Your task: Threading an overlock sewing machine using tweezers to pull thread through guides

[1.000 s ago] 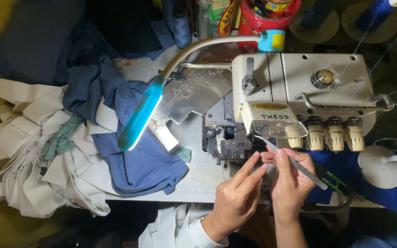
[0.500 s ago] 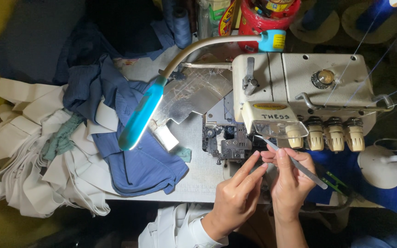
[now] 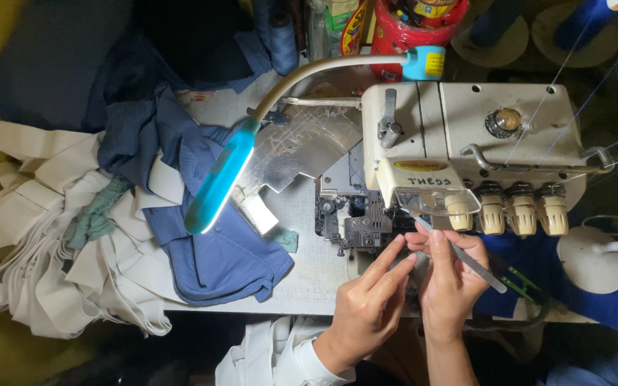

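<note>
Metal tweezers [image 3: 466,257] pinched in R hand [image 3: 450,282], tip by presser foot; L hand [image 3: 370,307] fingers extended alongside, grasping nothing.

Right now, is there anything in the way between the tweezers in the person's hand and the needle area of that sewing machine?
Nothing visible blocks it. The right hand holds the tweezers, whose tip already reaches in under the machine's clear guard. The left hand sits beside it, fingers pointing toward the dark needle area, not across the tweezers' path.

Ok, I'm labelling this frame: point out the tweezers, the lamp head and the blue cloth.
tweezers [image 3: 466,259], head view, mid-shaft beyond the right hand.
lamp head [image 3: 219,179], head view, middle of the turquoise bar.
blue cloth [image 3: 227,261], head view, flat lower fold.
</note>
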